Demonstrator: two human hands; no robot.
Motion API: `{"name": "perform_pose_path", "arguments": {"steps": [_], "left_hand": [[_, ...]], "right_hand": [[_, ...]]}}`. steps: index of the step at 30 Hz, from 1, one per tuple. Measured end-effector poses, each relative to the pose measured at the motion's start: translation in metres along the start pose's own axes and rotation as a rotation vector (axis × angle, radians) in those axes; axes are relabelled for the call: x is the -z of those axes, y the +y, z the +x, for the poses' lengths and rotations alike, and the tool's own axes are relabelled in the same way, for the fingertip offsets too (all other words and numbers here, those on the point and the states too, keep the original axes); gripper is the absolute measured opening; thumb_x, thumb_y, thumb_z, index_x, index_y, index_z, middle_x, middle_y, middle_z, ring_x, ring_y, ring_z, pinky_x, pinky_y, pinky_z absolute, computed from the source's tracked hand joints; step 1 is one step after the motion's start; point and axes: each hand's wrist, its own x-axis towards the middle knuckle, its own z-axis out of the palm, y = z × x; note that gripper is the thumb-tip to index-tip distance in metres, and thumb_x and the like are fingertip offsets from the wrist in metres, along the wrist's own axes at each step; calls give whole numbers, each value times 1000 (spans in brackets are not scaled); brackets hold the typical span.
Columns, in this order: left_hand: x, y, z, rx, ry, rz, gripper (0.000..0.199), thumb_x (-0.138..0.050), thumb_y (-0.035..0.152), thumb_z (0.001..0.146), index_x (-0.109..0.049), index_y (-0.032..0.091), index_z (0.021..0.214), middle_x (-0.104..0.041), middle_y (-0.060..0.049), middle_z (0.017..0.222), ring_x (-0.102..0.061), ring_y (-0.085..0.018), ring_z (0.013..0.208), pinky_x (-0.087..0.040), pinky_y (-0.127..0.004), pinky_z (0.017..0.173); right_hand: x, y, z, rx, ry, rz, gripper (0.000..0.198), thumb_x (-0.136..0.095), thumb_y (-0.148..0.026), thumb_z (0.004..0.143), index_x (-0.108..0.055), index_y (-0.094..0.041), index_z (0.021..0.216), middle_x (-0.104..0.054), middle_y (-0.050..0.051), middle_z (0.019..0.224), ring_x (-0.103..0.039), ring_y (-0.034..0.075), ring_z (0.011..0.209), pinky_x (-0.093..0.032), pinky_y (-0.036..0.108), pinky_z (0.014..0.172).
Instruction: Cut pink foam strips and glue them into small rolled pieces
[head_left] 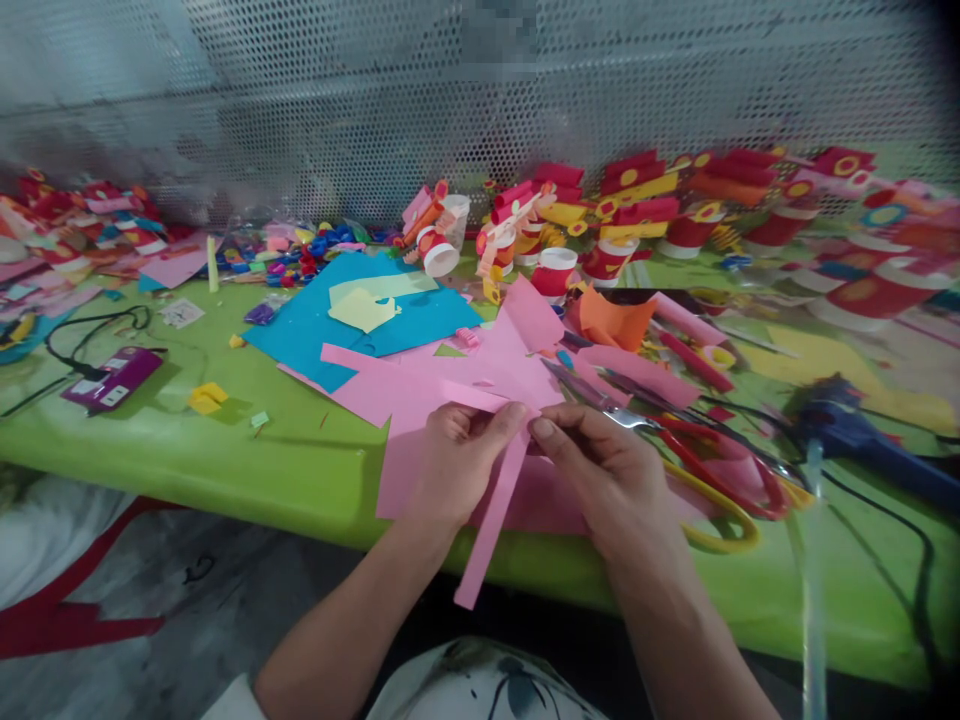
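Note:
Pink paper strips point(493, 520) meet at my fingertips over the table's near edge. One length hangs down toward me, the other reaches out to the upper left; I cannot tell whether it is a single folded strip. Thumb and fingers of my left hand point(466, 455) pinch the strips where they cross. My right hand point(606, 462) grips the same spot from the other side, thumb against fingertips. Under both hands lie pink paper sheets point(409, 460). Close to my right hand rest scissors with red handles point(720, 470) and a yellow-handled pair point(724, 530).
A blue glue gun point(870, 430) with a clear glue stick lies at right, its cord trailing. Blue paper point(300, 320) and a purple power strip point(112, 380) are at left. Red paper cups point(555, 272) with rolled-paper parts line the back, before a perforated metal panel point(337, 100).

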Motion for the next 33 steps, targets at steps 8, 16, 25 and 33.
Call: {"name": "perform_pose_path", "arguments": {"steps": [8,16,25,33], "left_hand": [[-1,5,-3,-16,-18,63,19,-77,34,87,-83,16,86,-82,-9,89,-76,-22,84,-58,-30,75],[1,2,-4,-46,10,119,26,-76,40,87,-80,16,78,-78,-6,79,-71,-20,76,-55,-30,70],[4,-15,3,59,-51,-141,29,-80,45,83,-78,16,83,-77,-6,81,-70,-19,75,-56,-32,77],[4,-13,2,53,2,-29,37,-72,50,88,-73,16,74,-72,-5,72,-65,-17,68,-53,-29,68]], "right_hand": [[3,3,3,9,21,68,15,-83,-39,84,-81,-25,89,-76,-1,80,-70,12,71,-58,23,69],[2,5,4,-58,-5,66,19,-82,-40,85,-77,-22,85,-73,-1,73,-69,13,66,-59,25,66],[1,9,2,-40,-77,36,23,-72,-43,93,-69,-21,85,-66,-2,71,-63,13,65,-55,25,64],[-2,0,5,-48,-5,13,24,-74,-41,89,-68,-20,81,-66,-1,67,-64,13,60,-57,26,61]]}}
